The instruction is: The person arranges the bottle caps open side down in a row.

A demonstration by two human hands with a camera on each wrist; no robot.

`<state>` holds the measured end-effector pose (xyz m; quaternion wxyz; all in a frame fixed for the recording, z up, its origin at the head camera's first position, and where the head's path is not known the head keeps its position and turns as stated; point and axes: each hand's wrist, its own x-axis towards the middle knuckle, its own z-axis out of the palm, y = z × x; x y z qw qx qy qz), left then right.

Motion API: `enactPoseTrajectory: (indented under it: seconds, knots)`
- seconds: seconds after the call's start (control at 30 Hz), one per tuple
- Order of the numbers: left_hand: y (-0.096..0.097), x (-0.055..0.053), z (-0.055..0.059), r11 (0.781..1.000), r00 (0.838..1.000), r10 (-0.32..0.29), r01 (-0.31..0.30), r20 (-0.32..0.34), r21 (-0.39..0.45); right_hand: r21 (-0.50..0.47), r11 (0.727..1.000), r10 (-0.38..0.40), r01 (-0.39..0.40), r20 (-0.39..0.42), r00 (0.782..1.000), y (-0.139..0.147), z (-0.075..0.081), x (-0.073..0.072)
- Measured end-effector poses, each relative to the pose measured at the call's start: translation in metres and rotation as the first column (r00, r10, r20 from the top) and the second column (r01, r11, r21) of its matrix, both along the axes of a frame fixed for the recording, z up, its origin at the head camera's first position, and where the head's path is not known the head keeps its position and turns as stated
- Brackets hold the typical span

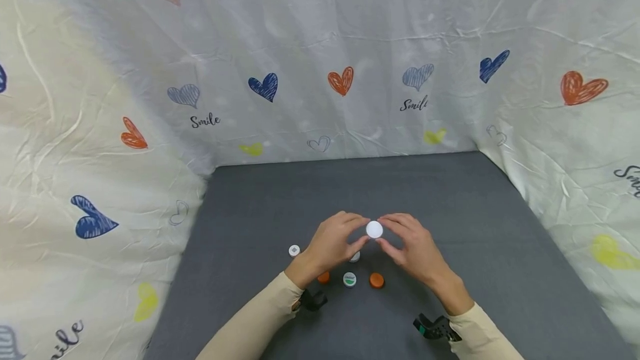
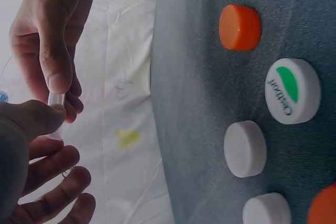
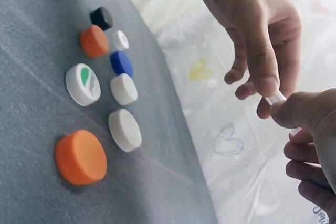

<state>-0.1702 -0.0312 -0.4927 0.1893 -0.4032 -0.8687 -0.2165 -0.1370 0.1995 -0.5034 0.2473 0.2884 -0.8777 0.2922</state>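
Above the table, my left hand [image 1: 330, 242] and right hand [image 1: 419, 250] pinch a round white bottle cap [image 1: 374, 229] from opposite sides, between thumb and fingers. Both wrist views show the cap edge-on, thin and somewhat translucent, partly covered by the thumbs. Below the hands lie more bottle caps: a white one with a green mark and lettering [image 1: 349, 279], an orange cap [image 1: 376, 280] and a second orange cap [image 1: 324, 277] partly behind the left wrist. A plain white cap [image 3: 125, 130] lies nearby, mostly hidden from the head view by the left hand.
The right wrist view also shows a blue cap [image 3: 122, 64], a black cap [image 3: 102, 18], another white cap [image 3: 124, 89] and a small white cap [image 3: 120, 40]. The table has a dark grey cover [image 1: 280, 193]. White cloth with printed hearts [image 1: 300, 43] hangs around it.
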Motion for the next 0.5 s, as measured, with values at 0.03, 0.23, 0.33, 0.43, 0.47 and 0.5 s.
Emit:
enactPoseTrajectory:
  seconds: [0.03, 0.23, 0.33, 0.43, 0.47, 0.5]
  knots:
    - [0.002, -0.001, 0.000, 1.000, 1.000, 0.003, -0.003, -0.003, -0.014, 0.006, 1.000, -0.006, 0.006, 0.002, 1.000, 0.001, 0.000, -0.001]
    - [0.018, -0.009, 0.006, 0.973, 0.999, 0.053, -0.050, 0.006, -0.227, 0.045, 0.998, -0.048, 0.047, 0.035, 0.998, 0.007, -0.004, -0.005]
    - [0.026, -0.015, 0.006, 0.936, 0.998, 0.066, -0.055, 0.018, -0.348, 0.088, 0.993, -0.079, 0.073, 0.072, 0.994, 0.009, -0.009, -0.006]
    - [0.033, -0.021, 0.002, 0.902, 0.997, 0.068, -0.053, 0.020, -0.429, 0.124, 0.988, -0.103, 0.088, 0.115, 0.988, 0.010, -0.016, -0.008]
    - [0.034, -0.022, 0.001, 0.894, 0.997, 0.067, -0.050, 0.024, -0.446, 0.135, 0.987, -0.108, 0.091, 0.130, 0.986, 0.010, -0.019, -0.009]
    - [0.036, -0.024, -0.001, 0.887, 0.997, 0.066, -0.045, 0.029, -0.460, 0.145, 0.985, -0.114, 0.093, 0.143, 0.983, 0.011, -0.022, -0.010]
